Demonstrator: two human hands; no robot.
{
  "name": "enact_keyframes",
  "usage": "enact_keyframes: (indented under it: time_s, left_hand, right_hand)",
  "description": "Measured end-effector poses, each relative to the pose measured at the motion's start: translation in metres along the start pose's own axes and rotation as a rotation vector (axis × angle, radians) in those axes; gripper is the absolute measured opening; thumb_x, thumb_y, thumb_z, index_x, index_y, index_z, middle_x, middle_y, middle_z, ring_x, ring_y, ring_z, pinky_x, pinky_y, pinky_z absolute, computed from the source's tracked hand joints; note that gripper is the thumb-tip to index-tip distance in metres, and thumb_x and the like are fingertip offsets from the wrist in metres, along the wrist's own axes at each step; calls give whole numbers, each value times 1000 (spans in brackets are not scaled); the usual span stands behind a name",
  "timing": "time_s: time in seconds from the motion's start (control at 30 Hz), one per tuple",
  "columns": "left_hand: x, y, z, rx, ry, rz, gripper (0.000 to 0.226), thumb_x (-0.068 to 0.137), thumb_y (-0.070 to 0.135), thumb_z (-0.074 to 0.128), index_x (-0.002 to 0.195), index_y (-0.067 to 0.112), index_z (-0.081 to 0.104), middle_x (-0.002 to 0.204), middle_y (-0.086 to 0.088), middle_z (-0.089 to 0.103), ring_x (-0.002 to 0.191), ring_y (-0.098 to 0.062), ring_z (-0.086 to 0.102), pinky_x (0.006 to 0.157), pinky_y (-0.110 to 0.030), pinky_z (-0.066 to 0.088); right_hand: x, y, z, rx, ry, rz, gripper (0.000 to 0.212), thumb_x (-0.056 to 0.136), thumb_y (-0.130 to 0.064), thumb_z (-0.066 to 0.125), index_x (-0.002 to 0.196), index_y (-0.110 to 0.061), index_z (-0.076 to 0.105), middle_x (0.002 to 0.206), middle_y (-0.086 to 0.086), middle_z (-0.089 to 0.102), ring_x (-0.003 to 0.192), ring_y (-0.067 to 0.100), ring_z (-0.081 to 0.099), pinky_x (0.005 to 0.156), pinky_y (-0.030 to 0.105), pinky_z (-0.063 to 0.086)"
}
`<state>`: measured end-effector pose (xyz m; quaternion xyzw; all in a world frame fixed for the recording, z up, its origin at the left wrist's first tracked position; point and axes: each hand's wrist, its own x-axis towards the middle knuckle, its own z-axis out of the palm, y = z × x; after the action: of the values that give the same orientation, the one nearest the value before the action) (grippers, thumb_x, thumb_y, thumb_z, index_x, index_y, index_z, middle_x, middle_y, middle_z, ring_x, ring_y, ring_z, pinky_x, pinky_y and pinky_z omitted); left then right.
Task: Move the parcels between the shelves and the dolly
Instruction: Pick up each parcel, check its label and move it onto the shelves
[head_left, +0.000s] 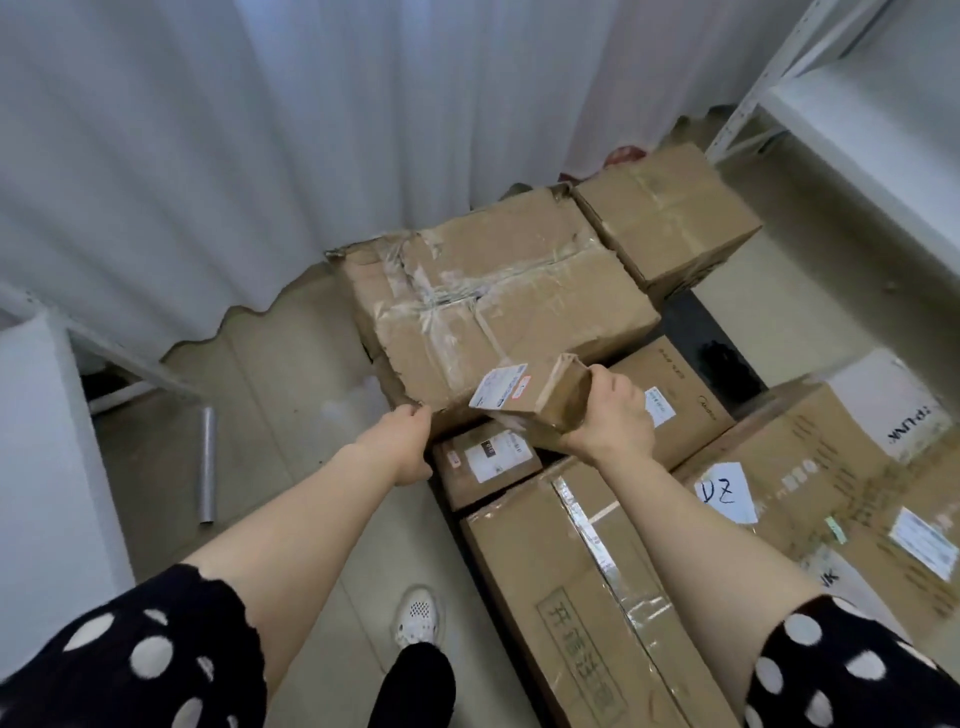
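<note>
Right hand (613, 415) curled round end of small box (530, 397), held tilted above pile on dolly (683, 314). Left hand (408, 434) grips near corner of big battered box (493, 312) atop pile. Labelled box (488, 462) and long taped box (582, 597) lie just beneath. Shelf (857, 130) at right, curtain (260, 130) behind, metal tube (208, 462) on floor at left.
</note>
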<state>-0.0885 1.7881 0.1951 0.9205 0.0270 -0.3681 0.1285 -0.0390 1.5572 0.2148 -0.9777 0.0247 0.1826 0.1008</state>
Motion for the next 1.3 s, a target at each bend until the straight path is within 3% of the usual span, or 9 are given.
enact_keyframes:
  time_s: [0.33, 0.6, 0.73, 0.8, 0.87, 0.93, 1.03, 1.13, 1.3]
  left_hand:
    - [68, -8, 23, 17, -117, 13, 62, 89, 25, 60, 142, 9, 32, 142, -12, 36, 128, -29, 44, 100, -35, 42]
    - [103, -8, 62, -195, -140, -129, 50, 96, 33, 51, 136, 5, 40, 137, -12, 49, 124, -27, 48, 98, -33, 40]
    - [123, -6, 91, -399, -182, -253, 34, 99, 38, 46, 100, 5, 54, 99, -9, 58, 95, -25, 57, 71, -28, 42]
    - [132, -2, 103, -528, -172, -342, 37, 98, 42, 47, 76, 12, 44, 73, -1, 41, 67, -14, 45, 58, -23, 33]
    - [141, -1, 115, -682, -197, -407, 45, 96, 46, 49, 107, 2, 53, 88, -9, 52, 79, -17, 52, 74, -29, 40]
    - [149, 2, 126, -847, -167, -465, 70, 94, 45, 53, 141, -3, 33, 136, -18, 47, 122, -30, 48, 98, -34, 38]
    - [167, 3, 141, -1122, -102, -465, 57, 93, 27, 60, 141, 6, 38, 142, -8, 46, 127, -26, 47, 94, -29, 39]
    - [181, 1, 152, -1141, -84, -500, 51, 92, 21, 62, 137, 7, 44, 137, -9, 51, 124, -27, 49, 94, -30, 40]
    - [195, -5, 167, -992, -102, -513, 49, 94, 19, 59, 138, 4, 42, 138, -13, 50, 126, -30, 48, 104, -36, 39]
  right_hand:
    - [66, 20, 33, -173, -50, 30, 86, 69, -19, 75, 141, -17, 28, 135, 8, 39, 128, 27, 36, 103, 38, 37]
    - [109, 24, 73, 245, -408, 97, 88, 70, -13, 73, 146, -19, 30, 132, 8, 46, 113, 25, 49, 89, 35, 48]
    - [127, 32, 101, 511, -529, 238, 91, 71, -5, 70, 150, -24, 28, 137, 4, 48, 114, 25, 52, 82, 31, 49]
    - [135, 35, 116, 584, -579, 306, 89, 73, -1, 68, 150, -22, 28, 127, 4, 53, 98, 23, 55, 73, 31, 50]
    - [141, 37, 130, 642, -635, 359, 87, 76, 3, 65, 150, -19, 26, 120, 5, 52, 89, 22, 53, 66, 31, 46]
    - [148, 39, 146, 678, -692, 406, 83, 77, 3, 62, 149, -19, 29, 123, 7, 51, 98, 27, 51, 79, 36, 46]
    - [159, 37, 171, 678, -756, 424, 55, 74, -1, 61, 127, -11, 53, 121, 15, 58, 107, 34, 55, 96, 46, 46]
    - [168, 36, 195, 678, -766, 464, 36, 74, -3, 56, 109, -7, 64, 115, 21, 61, 105, 40, 57, 98, 51, 45]
    - [180, 41, 230, 560, -676, 396, 39, 87, -6, 55, 126, -8, 57, 126, 16, 57, 116, 33, 52, 104, 46, 41]
